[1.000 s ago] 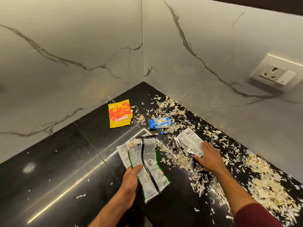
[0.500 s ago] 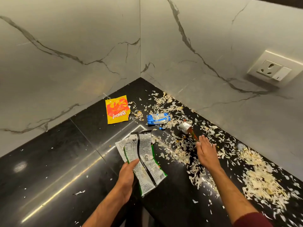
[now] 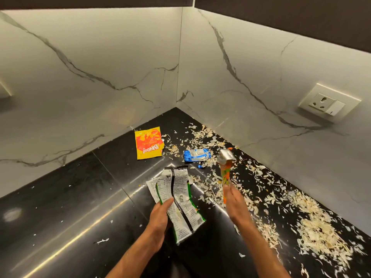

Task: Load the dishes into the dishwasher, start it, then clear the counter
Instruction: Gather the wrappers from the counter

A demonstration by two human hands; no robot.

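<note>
Littering black counter [image 3: 60,207] (corner): yellow packet [image 3: 149,142], blue wrapper [image 3: 196,155], shavings [image 3: 317,233].

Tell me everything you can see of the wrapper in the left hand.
The green-edged wrapper is a torn-open, flattened snack packet, thin crinkled film by its look. Its white printed back faces up, with a black seam down the middle. The left hand pinches its near left edge, thumb on top, holding it over the black counter.
</note>
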